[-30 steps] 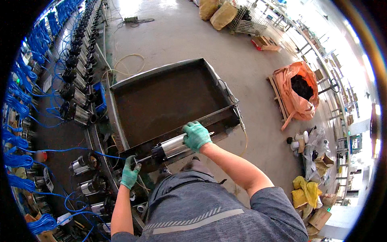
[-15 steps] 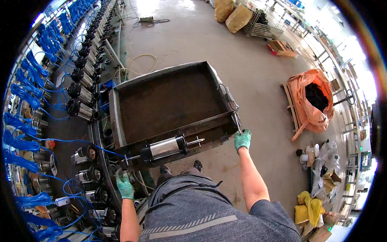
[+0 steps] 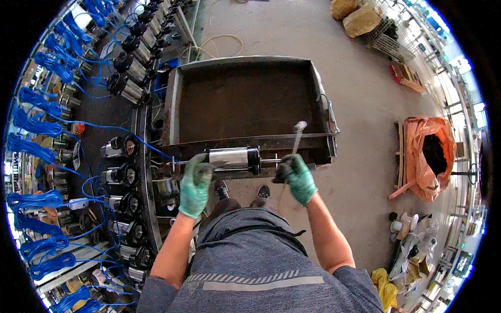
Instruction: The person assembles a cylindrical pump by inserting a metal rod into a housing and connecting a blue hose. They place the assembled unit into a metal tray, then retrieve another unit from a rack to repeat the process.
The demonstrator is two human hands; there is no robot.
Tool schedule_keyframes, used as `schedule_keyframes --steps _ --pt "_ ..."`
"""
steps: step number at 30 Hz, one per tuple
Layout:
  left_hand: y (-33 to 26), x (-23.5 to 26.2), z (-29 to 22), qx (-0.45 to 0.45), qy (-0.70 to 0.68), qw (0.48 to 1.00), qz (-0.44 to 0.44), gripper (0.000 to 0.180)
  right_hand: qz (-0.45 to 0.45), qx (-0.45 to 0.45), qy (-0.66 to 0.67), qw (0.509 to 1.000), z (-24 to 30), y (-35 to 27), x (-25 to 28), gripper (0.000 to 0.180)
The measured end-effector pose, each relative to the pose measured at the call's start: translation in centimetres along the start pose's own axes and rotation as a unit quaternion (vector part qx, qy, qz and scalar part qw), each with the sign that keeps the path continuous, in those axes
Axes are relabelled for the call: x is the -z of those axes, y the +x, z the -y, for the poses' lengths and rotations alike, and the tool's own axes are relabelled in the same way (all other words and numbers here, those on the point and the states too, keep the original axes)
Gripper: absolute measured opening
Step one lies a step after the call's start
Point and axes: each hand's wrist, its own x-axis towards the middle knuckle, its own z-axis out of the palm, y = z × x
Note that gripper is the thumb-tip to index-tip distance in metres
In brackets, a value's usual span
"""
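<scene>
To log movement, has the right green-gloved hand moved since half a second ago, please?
Yes, the right hand went left, against the dark rectangular metal tray.

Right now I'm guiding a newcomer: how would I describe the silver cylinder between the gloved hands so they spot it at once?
Start at the big dark metal tray in the middle. Along its near edge, between the green-gloved left hand and right hand, lies a silver cylinder with black ends. Unlike the similar units rowed at the left, it lies alone.

No readable text, labels, brands, numbers or signs on anything in view
</scene>
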Motion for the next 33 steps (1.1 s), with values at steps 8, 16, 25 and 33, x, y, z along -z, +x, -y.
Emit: schedule_keyframes --steps 8,16,25,33 --pt "2.4 -2.5 -4.8 0.065 -0.22 0.971 -0.062 0.037 0.197 0.073 -0.424 0.881 -1.4 -0.7 -12.6 0.031" --pt "1.1 9.8 7.0 0.34 -0.36 0.841 -0.217 0.022 0.105 0.283 -0.475 0.827 2.1 2.0 -11.4 0.028" --pt "4.1 15.3 14.9 0.51 -0.263 0.801 -0.171 0.028 0.042 0.133 -0.482 0.865 0.9 10.0 -11.1 0.018" --pt "5.3 15.8 18.3 0.539 -0.286 0.791 -0.044 0.027 0.008 0.139 -0.514 0.846 -0.2 10.2 -10.7 0.019"
